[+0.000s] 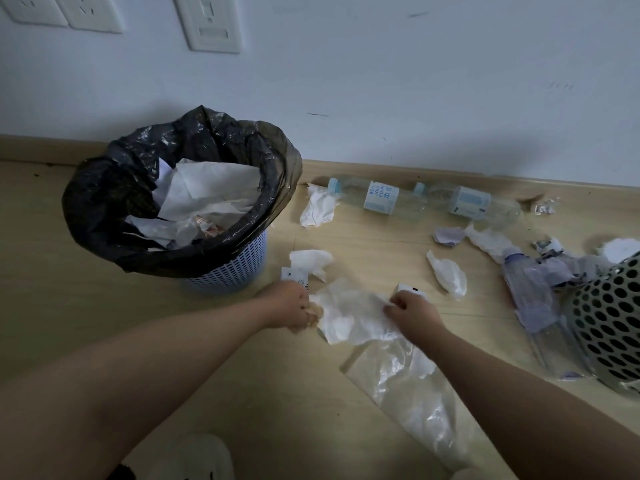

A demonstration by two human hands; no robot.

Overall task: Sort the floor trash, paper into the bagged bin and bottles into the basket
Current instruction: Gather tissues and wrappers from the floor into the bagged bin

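A crumpled white paper sheet [349,311] lies on the floor in front of me. My left hand [289,308] grips its left edge and my right hand [414,313] pinches its right edge. The bagged bin [194,251], lined with a black bag, stands at the left and holds white paper. Two clear bottles [381,199] [474,204] lie along the baseboard. A third bottle [533,299] lies beside the perforated basket [609,323] at the right edge. More paper scraps [318,209] [448,275] [310,261] are scattered on the floor.
A clear plastic bag [408,389] lies under the sheet, toward me. Small wrappers and scraps [545,207] [448,235] sit near the wall at the right. The wall with sockets [213,26] is behind. My shoe [194,459] shows at the bottom.
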